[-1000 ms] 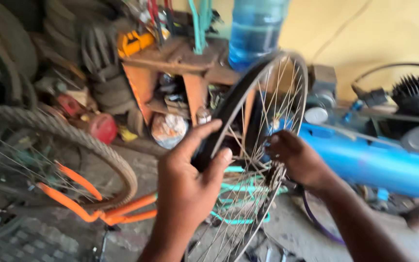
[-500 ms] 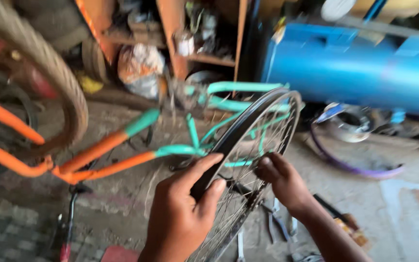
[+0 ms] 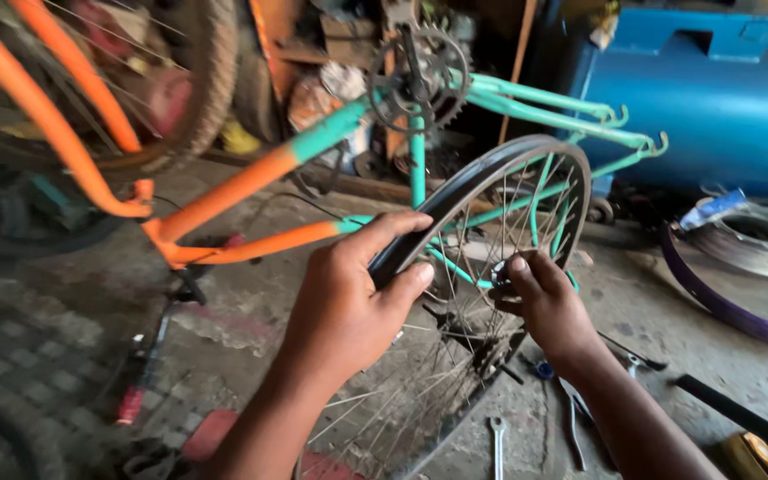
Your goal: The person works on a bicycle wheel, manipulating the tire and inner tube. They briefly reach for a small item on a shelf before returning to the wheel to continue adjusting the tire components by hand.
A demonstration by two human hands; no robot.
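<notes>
Black wheel rim (image 3: 491,178), gripped between hands (image 3: 348,302)

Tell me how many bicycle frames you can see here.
2. The teal and orange frame lies upside down just behind the bare wheel that the left hand and right hand hold. An all-orange frame sits far left. Clutter may hide others.

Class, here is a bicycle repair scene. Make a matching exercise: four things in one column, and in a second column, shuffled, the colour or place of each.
1. left hand
2. right hand
3. bicycle frame
4. tank

A. blue
B. at the wheel's hub
C. orange and green
D. gripping the wheel rim

Pairs: 1-D, 2-B, 3-C, 4-A
</notes>
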